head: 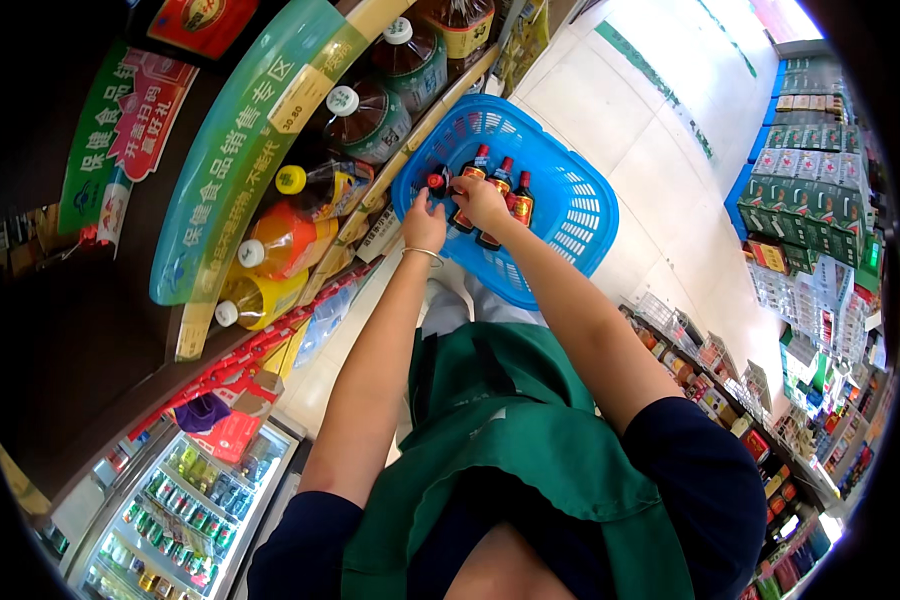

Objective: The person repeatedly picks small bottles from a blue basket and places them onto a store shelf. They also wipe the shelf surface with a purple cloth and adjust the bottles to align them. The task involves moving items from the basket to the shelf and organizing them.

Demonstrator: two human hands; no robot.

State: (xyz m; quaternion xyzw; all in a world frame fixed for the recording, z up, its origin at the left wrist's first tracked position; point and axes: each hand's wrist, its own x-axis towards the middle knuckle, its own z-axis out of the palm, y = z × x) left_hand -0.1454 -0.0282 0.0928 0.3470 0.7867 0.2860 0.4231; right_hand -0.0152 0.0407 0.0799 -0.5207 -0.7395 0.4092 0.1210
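Note:
A blue plastic shopping basket (596,196) with slotted walls is in front of my legs. Several small dark bottles (523,201) with red caps and red-and-gold labels lie inside it. One more dark bottle (436,183) shows its red cap towards me at the basket's left side. My left hand (424,225), a bracelet at its wrist, is just below that cap with thumb and finger apart. My right hand (483,204) reaches over the lying bottles, its bent fingertips close to the same bottle. Whether either hand grips it is unclear.
At left, a shelf edge with a price strip (292,101) fronts large drink bottles (367,124). A lit drinks fridge (187,510) stands lower left. Stacked green cartons (802,202) and a goods shelf (712,390) line the right, beyond the tiled floor (645,165).

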